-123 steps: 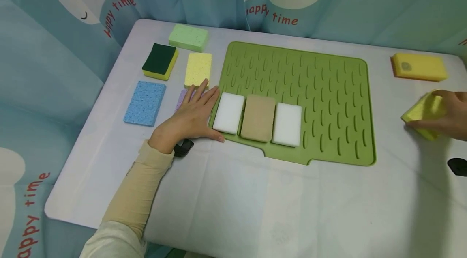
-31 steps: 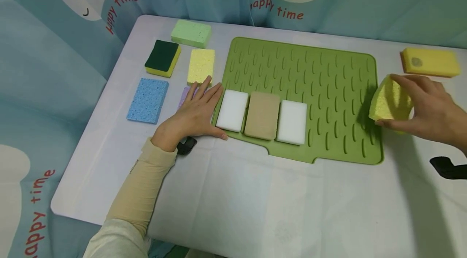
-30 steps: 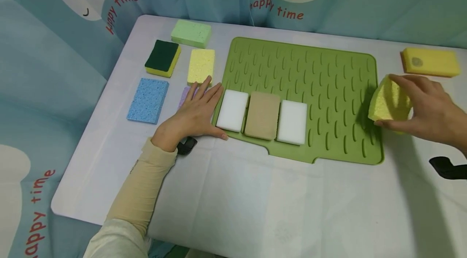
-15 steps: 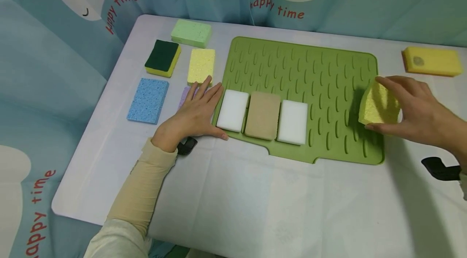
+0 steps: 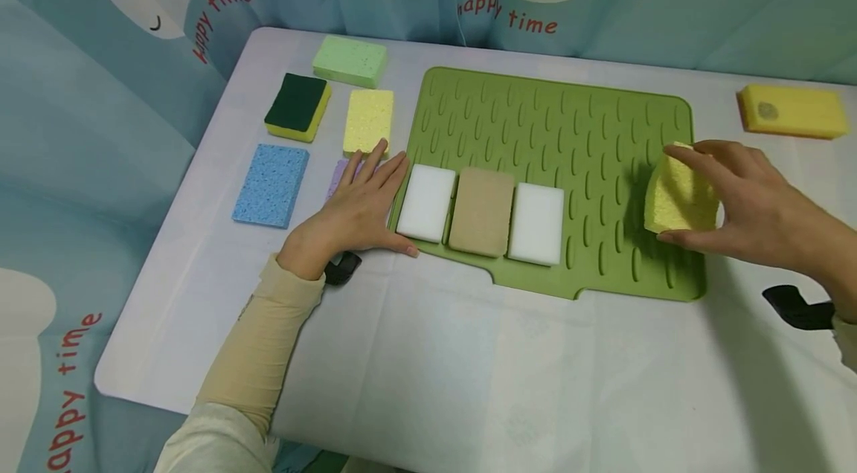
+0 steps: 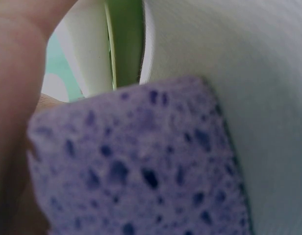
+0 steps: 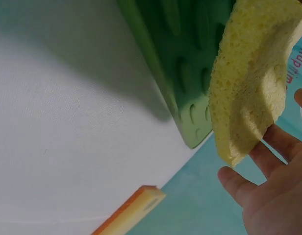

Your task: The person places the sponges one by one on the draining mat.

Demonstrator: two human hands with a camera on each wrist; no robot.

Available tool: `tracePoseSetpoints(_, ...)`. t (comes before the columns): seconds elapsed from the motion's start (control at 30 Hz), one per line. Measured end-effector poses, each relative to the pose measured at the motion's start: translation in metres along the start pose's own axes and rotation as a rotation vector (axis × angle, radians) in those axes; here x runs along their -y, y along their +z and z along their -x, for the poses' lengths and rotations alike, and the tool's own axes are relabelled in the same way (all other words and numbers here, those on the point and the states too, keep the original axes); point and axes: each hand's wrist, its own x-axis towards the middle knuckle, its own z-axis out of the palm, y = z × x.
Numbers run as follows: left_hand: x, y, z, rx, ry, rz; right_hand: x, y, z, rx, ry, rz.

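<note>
Over the mat (image 5: pixel 535 127), the right hand (image 5: pixel 756 205) pinched a likely light, squashy yellow sponge (image 5: pixel 681 196), best held by opposite edges; the left hand (image 5: pixel 351 216) lay spread.

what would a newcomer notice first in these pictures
Probably the big green mat in the middle of the head view, with a tan block between two white blocks near its front left corner. Next, the bent yellow sponge gripped by the right hand above the mat's right side. The left hand stands out too, fingers spread at the mat's left edge.
</note>
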Motion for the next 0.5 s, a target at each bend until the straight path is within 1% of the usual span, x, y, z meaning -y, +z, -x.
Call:
tracePoseSetpoints(0.17, 0.000, 0.000, 0.000, -0.005, 0.003, -0.001, 0.005, 0.000, 0.000, -0.010, -0.013, 0.002)
tracePoseSetpoints(0.37, 0.000, 0.000, 0.000, -0.008, 0.006, 0.003, 0.012, -0.001, 0.000, 0.001, -0.026, -0.003)
tracePoseSetpoints(0.5, 0.000, 0.000, 0.000, -0.001, 0.002, 0.007, 0.017, -0.002, 0.000, -0.025, -0.080, 0.012)
